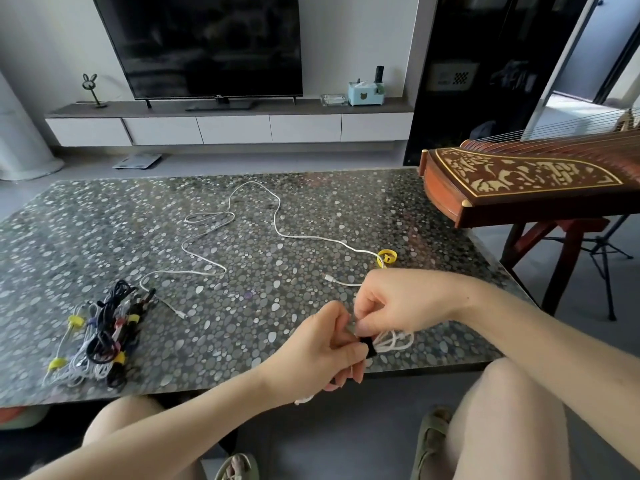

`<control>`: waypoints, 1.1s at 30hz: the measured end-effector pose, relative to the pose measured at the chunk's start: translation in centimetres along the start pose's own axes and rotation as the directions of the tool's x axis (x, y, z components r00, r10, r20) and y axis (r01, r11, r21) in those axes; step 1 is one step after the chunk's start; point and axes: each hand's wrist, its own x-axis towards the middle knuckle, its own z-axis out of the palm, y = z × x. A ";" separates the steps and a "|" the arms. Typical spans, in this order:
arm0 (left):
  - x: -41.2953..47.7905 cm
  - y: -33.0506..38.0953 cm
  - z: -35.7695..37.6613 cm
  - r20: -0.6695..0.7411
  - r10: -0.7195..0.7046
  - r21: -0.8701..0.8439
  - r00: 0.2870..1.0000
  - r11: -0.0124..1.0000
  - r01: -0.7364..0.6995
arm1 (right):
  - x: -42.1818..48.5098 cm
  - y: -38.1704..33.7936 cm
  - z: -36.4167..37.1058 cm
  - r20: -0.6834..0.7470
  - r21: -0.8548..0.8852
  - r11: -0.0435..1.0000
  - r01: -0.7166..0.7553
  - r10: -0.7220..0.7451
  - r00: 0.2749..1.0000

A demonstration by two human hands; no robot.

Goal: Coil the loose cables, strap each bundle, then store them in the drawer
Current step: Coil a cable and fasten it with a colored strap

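Observation:
Over the table's near edge both hands work on a coiled white cable [394, 341] with a black strap [367, 345] round its middle. My left hand [322, 348] grips the bundle from the left. My right hand [388, 303] pinches the strap from above. A long loose white cable [242, 209] snakes across the middle of the pebble-patterned table [104, 237]. A rolled yellow strap [387, 257] lies near that cable's right part. At the near left sits a pile of strapped cable bundles [100, 337], white and black, with yellow ties.
A wooden zither [519, 181] on a stand overhangs the table's far right corner. Beyond the table is a low TV cabinet with drawers [232, 128] and a television [207, 46]. My knees are below the table's near edge.

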 end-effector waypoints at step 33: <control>2.8 -0.7 -4.7 0.000 -0.150 0.637 0.989 0.762 0.115 | -0.4 5.0 6.5 -0.404 0.186 0.975 -0.118 0.186 0.895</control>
